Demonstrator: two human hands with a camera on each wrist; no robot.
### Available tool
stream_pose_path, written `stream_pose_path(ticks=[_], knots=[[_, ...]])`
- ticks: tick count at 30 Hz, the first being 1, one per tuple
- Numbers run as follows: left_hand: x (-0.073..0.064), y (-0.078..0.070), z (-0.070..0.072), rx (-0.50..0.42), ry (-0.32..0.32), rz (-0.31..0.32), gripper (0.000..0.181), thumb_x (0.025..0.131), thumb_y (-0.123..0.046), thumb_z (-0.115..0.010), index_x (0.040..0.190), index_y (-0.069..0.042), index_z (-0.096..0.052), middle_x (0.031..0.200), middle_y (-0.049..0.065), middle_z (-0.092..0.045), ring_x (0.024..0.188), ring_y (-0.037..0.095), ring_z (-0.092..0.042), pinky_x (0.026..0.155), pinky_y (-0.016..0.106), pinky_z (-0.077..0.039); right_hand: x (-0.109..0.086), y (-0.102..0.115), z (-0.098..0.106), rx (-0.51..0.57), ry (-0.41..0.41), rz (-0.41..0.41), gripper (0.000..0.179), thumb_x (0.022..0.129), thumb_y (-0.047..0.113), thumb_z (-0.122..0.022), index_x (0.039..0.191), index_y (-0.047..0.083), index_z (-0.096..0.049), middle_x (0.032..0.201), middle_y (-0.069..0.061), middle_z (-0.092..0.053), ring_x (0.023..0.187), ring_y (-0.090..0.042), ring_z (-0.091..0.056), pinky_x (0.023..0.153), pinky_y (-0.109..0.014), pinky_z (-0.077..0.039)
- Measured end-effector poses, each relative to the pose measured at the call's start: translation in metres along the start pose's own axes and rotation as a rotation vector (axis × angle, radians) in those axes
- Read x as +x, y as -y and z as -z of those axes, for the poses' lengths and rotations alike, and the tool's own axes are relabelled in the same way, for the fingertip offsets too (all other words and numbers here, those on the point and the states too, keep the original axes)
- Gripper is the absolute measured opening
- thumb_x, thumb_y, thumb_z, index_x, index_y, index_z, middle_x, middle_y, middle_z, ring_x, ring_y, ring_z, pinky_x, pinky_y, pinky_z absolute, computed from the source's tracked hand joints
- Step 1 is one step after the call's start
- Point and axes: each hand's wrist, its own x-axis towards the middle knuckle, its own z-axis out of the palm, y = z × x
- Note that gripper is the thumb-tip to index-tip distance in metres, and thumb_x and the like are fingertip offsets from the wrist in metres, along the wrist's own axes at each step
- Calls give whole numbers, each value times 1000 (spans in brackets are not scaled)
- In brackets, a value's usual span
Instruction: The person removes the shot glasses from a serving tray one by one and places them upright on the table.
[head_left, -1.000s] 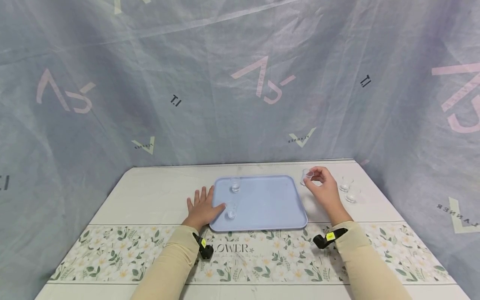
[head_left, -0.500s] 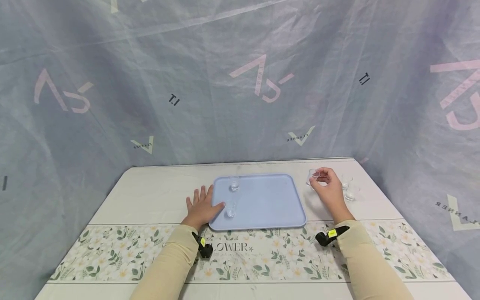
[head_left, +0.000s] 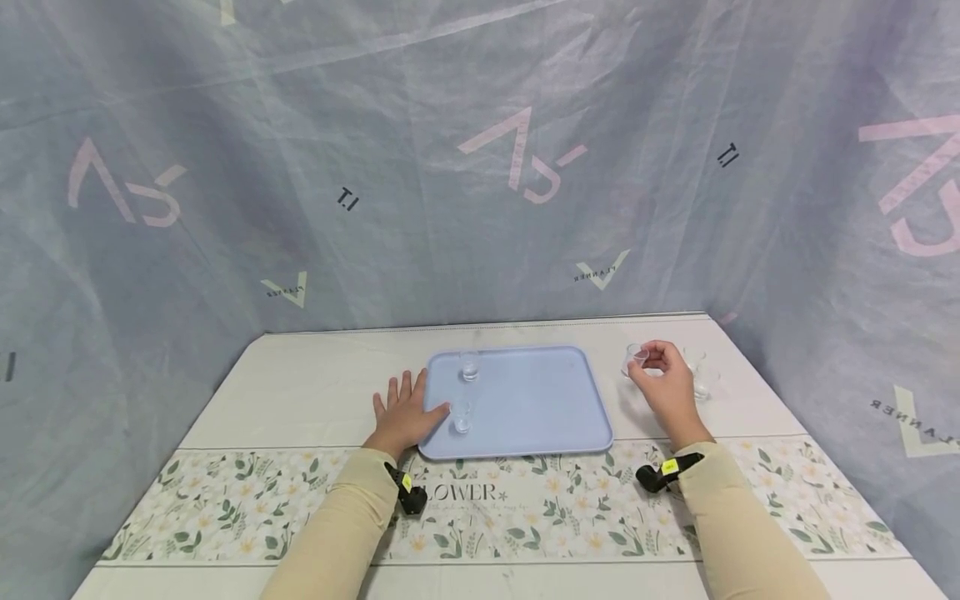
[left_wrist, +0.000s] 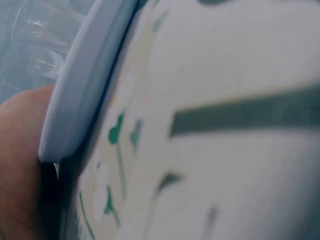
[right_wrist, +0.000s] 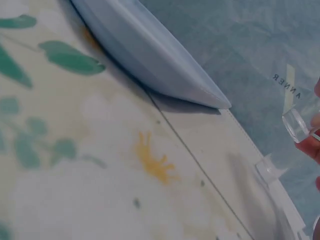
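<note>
My right hand pinches a small clear shot glass between thumb and fingers, to the right of the blue tray. In the right wrist view, that shot glass shows at the edge with only parts of the fingers. My left hand has its fingers spread beside the tray's left side, the thumb reaching over the rim. Two more clear glasses stand on the tray, one near the back left and one close to the left thumb.
Just right of my right hand are further clear glasses, partly hidden by it. A white tablecloth with a floral band covers the table. Grey-blue printed curtains hang behind it and at both sides.
My right hand has moved to the right with the shot glass, away from the tray and closer to the other glasses. My left hand stays in place.
</note>
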Motion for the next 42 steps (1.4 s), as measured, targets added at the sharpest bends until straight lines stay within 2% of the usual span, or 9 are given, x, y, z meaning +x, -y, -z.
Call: stream_pose_path(ticks=[4, 11, 18, 27, 42], knots=[[0, -1, 0, -7, 2, 0, 93, 96, -63, -47, 165, -17, -4, 169, 19, 4, 153, 40, 14, 115, 65, 14, -4, -2, 3, -30, 30, -20, 34, 91, 13, -72, 119, 2, -57, 106, -8, -62, 93, -10, -56, 76, -19, -43], [0, -1, -1, 2, 16, 1, 93, 97, -65, -46, 165, -18, -2, 169, 18, 5, 153, 39, 16, 115, 65, 15, -12, -10, 6, -111, 74, -7, 33, 89, 10, -70, 117, 1, -56, 108, -14, -65, 98, -21, -58, 87, -35, -43], [-1, -2, -1, -8, -3, -16, 92, 97, -65, -46, 165, -17, -5, 169, 18, 3, 153, 40, 14, 115, 66, 14, -17, -17, 11, -228, 120, 0, 32, 88, 12, -67, 115, 0, -55, 107, -18, -64, 100, -32, -61, 87, -44, -45], [-1, -1, -1, -15, -7, -15, 93, 97, -65, -47, 165, -17, -5, 169, 18, 4, 153, 40, 14, 115, 66, 15, -16, -16, 14, -253, 120, -105, 36, 90, 14, -64, 120, -2, -52, 112, -22, -62, 105, -37, -61, 92, -48, -46], [-7, -7, 6, -3, -8, -4, 93, 96, -64, -47, 165, -15, -6, 168, 21, 2, 153, 41, 12, 115, 65, 15, -14, -14, 13, -265, 123, -110, 37, 90, 13, -63, 121, -1, -49, 114, -20, -61, 105, -35, -59, 90, -46, -46]])
